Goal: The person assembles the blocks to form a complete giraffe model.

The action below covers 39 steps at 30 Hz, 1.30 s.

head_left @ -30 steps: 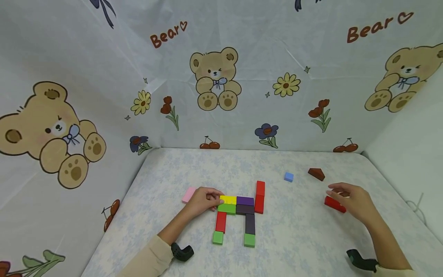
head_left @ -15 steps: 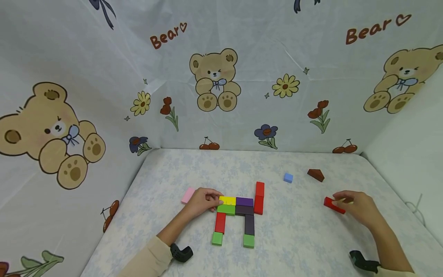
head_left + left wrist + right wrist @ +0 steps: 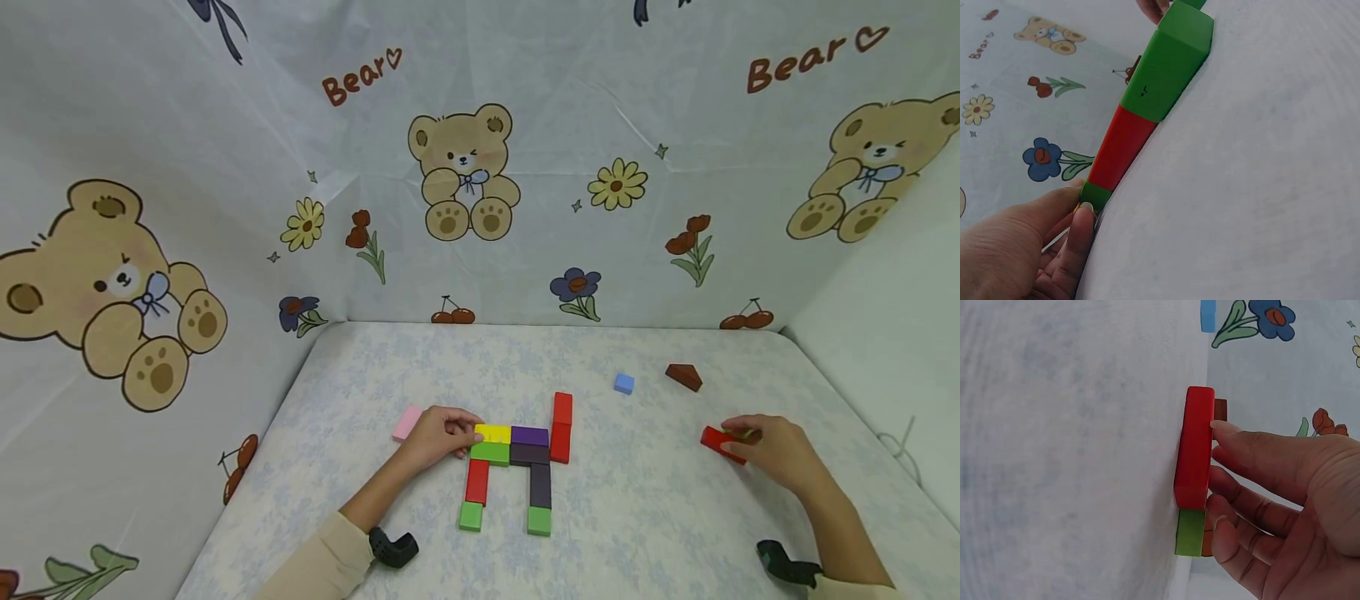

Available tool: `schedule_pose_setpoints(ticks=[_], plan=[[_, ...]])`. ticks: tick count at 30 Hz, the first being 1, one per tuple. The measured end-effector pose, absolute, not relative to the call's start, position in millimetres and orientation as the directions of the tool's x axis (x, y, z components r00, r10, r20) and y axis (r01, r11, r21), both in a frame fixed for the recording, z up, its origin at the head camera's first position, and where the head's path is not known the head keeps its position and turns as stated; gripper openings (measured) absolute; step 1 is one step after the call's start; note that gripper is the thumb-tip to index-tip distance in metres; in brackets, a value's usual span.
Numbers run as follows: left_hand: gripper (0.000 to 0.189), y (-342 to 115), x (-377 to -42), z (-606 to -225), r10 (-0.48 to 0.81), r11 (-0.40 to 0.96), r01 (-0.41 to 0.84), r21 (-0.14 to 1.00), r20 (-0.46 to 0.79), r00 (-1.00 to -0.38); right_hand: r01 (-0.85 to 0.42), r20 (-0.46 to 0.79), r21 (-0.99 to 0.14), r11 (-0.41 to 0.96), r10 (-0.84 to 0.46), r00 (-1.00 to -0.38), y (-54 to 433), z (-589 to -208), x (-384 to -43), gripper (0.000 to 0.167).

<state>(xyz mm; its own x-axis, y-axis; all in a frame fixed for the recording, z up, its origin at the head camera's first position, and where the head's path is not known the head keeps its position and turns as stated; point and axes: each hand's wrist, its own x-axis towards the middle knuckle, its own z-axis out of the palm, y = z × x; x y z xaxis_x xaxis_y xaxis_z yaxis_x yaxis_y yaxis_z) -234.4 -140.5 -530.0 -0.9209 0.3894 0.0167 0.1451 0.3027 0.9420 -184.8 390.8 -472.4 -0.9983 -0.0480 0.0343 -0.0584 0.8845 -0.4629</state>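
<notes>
Pink block (image 3: 407, 423): flat, toward the table's (image 3: 645, 517) left edge, touching or just behind the left hand (image 3: 438, 433); contact cannot be told.
Left hand: thumb and finger narrow, pinching the left end of the yellow block (image 3: 492, 433).
Mid-table: yellow block, end to end with purple block (image 3: 529, 436); along their near sides, long green block (image 3: 490, 455) and wide dark block (image 3: 529, 455). Two legs extend nearer: red leg (image 3: 477, 482) with left green foot (image 3: 471, 517); dark leg (image 3: 540, 485) with right green foot (image 3: 539, 522).
Two red blocks (image 3: 560, 442): end to end, adjoining at right.
Blue cube (image 3: 624, 383): near the back edge.
Brown block (image 3: 684, 377): angular, near the back right corner.
Loose red block (image 3: 714, 440): near the right edge, held between thumb and fingers of the right hand (image 3: 776, 454).
Loose green block (image 3: 1190, 532): by its end.
</notes>
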Motion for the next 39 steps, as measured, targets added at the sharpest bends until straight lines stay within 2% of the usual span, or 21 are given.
schedule_pose_setpoints(ticks=[10,18,21,29,39], plan=[[0.025,-139.7,-236.7,-530.2,0.395,0.289,0.155,0.945,0.029,-0.918,-0.026,-0.086,-0.475,0.880,-0.076,-0.993,388.7,-471.3,-184.1,0.053],[0.025,-139.6,-238.2,-528.7,0.402,0.288,0.163,0.944,0.035,-0.915,-0.072,-0.187,-0.682,0.728,-0.270,-0.945,397.0,-471.8,-175.7,0.069],[0.026,-140.2,-238.2,-528.3,0.403,0.291,0.167,0.942,0.038,-0.914,-0.073,-0.200,-0.725,0.684,-0.311,-0.929,399.1,-474.2,-175.5,0.070],[0.025,-140.5,-236.9,-531.9,0.398,0.286,0.144,0.947,0.020,-0.917,-0.145,-0.132,-0.702,0.697,-0.328,-0.935,396.9,-476.7,-175.9,0.064],[0.024,-141.5,-234.4,-531.4,0.408,0.265,0.147,0.953,0.027,-0.912,-0.184,-0.031,-0.644,0.742,-0.266,-0.964,373.4,-474.7,-177.4,0.059]])
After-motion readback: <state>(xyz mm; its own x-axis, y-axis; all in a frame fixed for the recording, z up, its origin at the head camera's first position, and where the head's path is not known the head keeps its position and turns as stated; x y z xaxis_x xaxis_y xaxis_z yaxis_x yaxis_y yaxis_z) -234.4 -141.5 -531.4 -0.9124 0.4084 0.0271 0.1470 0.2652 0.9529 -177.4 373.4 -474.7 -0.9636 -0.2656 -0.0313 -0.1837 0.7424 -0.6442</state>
